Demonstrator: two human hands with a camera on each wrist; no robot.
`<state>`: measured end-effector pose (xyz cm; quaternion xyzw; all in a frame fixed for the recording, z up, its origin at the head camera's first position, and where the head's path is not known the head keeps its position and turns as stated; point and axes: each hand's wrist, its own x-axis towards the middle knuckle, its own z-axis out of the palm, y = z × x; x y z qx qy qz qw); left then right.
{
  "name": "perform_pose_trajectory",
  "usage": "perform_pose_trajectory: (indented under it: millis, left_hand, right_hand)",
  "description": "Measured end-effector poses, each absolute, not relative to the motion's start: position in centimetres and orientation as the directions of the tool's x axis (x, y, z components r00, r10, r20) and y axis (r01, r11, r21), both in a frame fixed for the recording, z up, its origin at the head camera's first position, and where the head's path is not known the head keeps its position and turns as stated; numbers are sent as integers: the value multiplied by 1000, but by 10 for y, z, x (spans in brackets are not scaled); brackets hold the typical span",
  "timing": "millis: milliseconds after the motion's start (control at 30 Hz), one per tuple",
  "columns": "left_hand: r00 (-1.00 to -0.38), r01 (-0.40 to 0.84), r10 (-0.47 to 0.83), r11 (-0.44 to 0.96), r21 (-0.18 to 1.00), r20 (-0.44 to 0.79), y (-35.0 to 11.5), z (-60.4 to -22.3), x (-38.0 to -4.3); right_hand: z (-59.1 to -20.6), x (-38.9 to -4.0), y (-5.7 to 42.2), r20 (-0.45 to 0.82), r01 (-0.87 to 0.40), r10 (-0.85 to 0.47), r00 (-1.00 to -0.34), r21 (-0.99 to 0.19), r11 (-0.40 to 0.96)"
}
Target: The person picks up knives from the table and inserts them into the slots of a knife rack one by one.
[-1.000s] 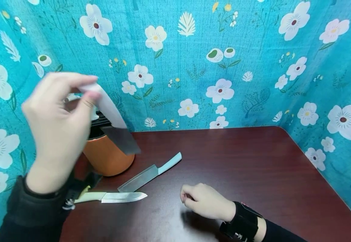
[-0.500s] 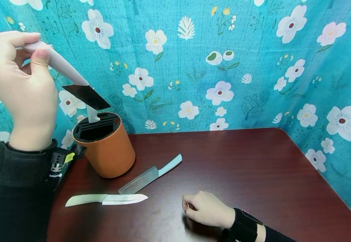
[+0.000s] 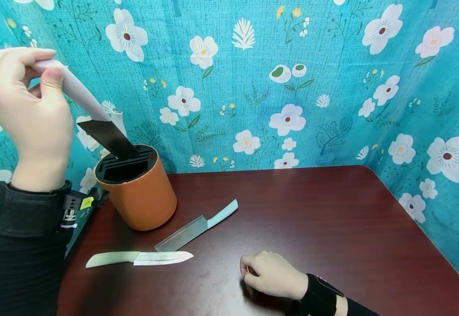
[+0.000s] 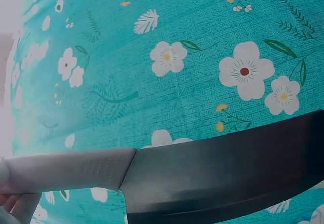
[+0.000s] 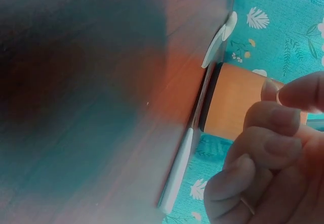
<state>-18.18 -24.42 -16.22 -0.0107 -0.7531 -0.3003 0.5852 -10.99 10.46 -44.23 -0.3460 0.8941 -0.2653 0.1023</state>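
Left hand (image 3: 35,101) pinches pale-handled knife (image 3: 92,106), blade slanting down to orange holder (image 3: 146,202) (entry unclear); right hand (image 3: 270,274) loosely curled, holding nothing.

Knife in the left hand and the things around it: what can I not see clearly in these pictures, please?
Held knife: blade cut off by right and bottom edges, left wrist view.
Pale handle: lower part hidden behind the held knife, head view.
Knife holder: inside too dark to see, head view.
Tabletop: largely blurred, right wrist view.

The holder (image 3: 146,197) is orange (black on top), the curtain (image 3: 229,83) white-flowered turquoise.
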Motion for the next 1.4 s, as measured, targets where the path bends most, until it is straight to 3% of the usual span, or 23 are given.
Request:
perform_pose_trajectory:
  millis: [700,1400]
  left_hand:
    - [-371,342,-344,813,471,863,-257,-176,-191]
    - [-606,226,-234,866,446,760,-270,-217,-219]
  right_hand:
    - [-448,-110,108,-17,-553,-672,-741,-553,624]
    - [-452,-114,110,-42,-565,-681,-731,-522,639]
